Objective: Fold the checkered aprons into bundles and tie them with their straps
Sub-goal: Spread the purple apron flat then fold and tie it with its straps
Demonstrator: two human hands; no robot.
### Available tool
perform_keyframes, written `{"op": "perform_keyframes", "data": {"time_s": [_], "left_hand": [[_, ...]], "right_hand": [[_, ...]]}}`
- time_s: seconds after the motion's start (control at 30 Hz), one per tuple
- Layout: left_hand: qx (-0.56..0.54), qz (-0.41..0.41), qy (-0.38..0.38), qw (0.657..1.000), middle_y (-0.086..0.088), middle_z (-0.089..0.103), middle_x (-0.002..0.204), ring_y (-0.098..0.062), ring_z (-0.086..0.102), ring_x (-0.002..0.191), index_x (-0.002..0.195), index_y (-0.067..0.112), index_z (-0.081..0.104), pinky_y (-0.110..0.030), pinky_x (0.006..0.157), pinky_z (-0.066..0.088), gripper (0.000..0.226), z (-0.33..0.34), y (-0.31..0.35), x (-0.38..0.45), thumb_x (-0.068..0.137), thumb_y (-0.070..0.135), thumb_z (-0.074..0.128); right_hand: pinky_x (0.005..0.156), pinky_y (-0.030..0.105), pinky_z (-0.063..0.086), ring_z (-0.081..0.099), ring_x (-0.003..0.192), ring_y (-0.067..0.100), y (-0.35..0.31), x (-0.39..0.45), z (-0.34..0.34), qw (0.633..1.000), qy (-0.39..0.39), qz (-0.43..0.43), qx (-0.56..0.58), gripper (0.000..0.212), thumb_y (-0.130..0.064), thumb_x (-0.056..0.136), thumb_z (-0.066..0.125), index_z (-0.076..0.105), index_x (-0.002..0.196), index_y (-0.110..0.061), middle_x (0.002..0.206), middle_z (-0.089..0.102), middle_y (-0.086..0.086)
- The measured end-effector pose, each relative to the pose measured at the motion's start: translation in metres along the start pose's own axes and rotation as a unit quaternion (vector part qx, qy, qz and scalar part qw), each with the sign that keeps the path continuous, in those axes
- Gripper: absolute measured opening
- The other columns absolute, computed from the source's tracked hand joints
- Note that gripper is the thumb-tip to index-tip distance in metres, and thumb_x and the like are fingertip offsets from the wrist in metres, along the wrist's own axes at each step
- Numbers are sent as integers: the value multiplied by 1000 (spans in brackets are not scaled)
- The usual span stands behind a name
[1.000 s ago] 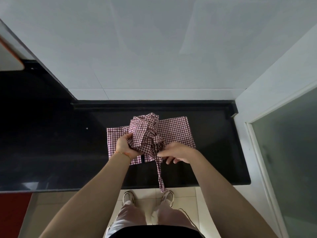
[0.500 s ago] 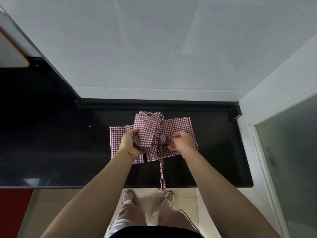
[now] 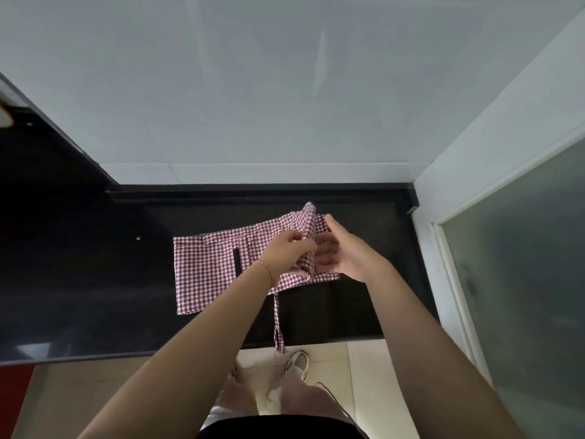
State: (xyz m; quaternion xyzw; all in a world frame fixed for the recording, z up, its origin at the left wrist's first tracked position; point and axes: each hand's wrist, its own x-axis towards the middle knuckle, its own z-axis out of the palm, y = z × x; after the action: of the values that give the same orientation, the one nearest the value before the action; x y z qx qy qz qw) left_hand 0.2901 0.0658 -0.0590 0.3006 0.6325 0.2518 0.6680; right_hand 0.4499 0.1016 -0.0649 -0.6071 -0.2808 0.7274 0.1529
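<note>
On the black desk (image 3: 95, 280), toward its right end below the white wall: one checkered apron (image 3: 205, 267), red-and-white gingham, lying flat at its left half and gathered upward at its right. Left hand (image 3: 286, 253), gold bracelet at the wrist, reaches across from 7 o'clock and pinches the bunched fold of cloth between curled fingers (image 3: 296, 237). Right hand (image 3: 340, 253) sits just beside it at 3 o'clock, palm turned toward the bunch, fingers straight and spread, touching the fabric and steadying it rather than gripping. One strap (image 3: 278, 318) trails from under the bunch toward 6 o'clock, crosses the desk edge and hangs over the tiled floor (image 3: 364, 375); a second strap cannot be made out. A dark narrow mark, possibly a pocket opening, shows at the middle of the flat half. Handling, as judged: light, thin woven cloth, wholly limp, holds no shape unless pressed or pinned; not fragile, little slip on itself, but folds are likely to spring open when released. Best hold appears to be the stacked edges of the fold, pinched through all layers, with the flat hand pressing the bundle down; the strap is best taken near its root, where pulling tightens rather than unrolls the bundle.
</note>
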Motion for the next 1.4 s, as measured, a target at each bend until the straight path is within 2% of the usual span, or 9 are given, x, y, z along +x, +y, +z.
{"op": "perform_keyframes", "data": {"time_s": [0.1,0.2,0.27,0.37,0.5,0.63,0.83,1.0,1.4], "left_hand": [[0,-2,-21,1000,-13,70,107,-23,70,94,109,9,67,-39,81,61,22,8,0,1,98,26,60],[151,107,198,963,-6,68,112,-18,62,98,110,15,70,-33,83,56,21,-4,-19,7,98,23,55],[311,144,283,896,-3,50,143,-22,44,131,130,25,59,-42,108,41,33,-18,-34,11,98,31,54],[482,95,203,847,1,1,167,-35,-6,152,154,41,21,-63,117,1,68,-30,-47,20,94,62,47],[555,16,136,820,-1,-21,165,-41,-20,148,154,47,-9,-73,112,-1,97,-39,-65,28,78,88,36],[579,-13,124,805,-4,-26,163,-44,-21,147,151,46,-21,-74,112,0,103,-44,-76,34,76,91,33],[608,161,175,757,2,-25,163,-33,-27,147,150,46,-25,-70,115,0,63,-27,-87,33,91,65,-13],[618,112,179,757,-4,-23,164,-34,-25,148,148,41,-31,-66,115,-12,66,-27,-99,47,87,61,-17],[631,86,165,753,-4,-30,160,-34,-27,147,143,37,-40,-67,115,-9,69,-26,-97,54,82,63,-23]], "right_hand": [[108,46,45,60,119,24,2,6,-4,998,-2,23,-52,80,-67,75,71,53,134,-16,128,63,5],[104,44,48,64,107,21,6,16,-5,994,63,15,-90,49,-35,94,65,53,136,-13,110,66,1],[103,45,49,64,106,21,7,22,-3,991,86,5,-107,44,-30,95,64,55,135,-16,112,66,0],[99,43,49,63,106,21,8,32,0,985,112,-4,-134,36,-27,95,63,58,130,-17,113,65,0],[96,39,51,62,107,22,14,46,2,942,191,-23,-275,29,-26,91,69,61,118,-17,120,64,4],[94,39,50,55,122,31,10,52,6,919,244,0,-310,71,-30,83,78,41,140,-9,138,50,13],[74,30,46,60,94,21,3,60,13,920,190,26,-341,45,-35,86,74,59,120,-9,118,63,8],[71,25,49,58,78,9,3,63,15,948,155,-41,-276,18,-20,90,69,62,105,-15,109,66,2],[64,27,44,59,112,22,-14,71,14,984,86,-32,-150,81,-25,81,80,36,148,-22,139,53,5]]}}
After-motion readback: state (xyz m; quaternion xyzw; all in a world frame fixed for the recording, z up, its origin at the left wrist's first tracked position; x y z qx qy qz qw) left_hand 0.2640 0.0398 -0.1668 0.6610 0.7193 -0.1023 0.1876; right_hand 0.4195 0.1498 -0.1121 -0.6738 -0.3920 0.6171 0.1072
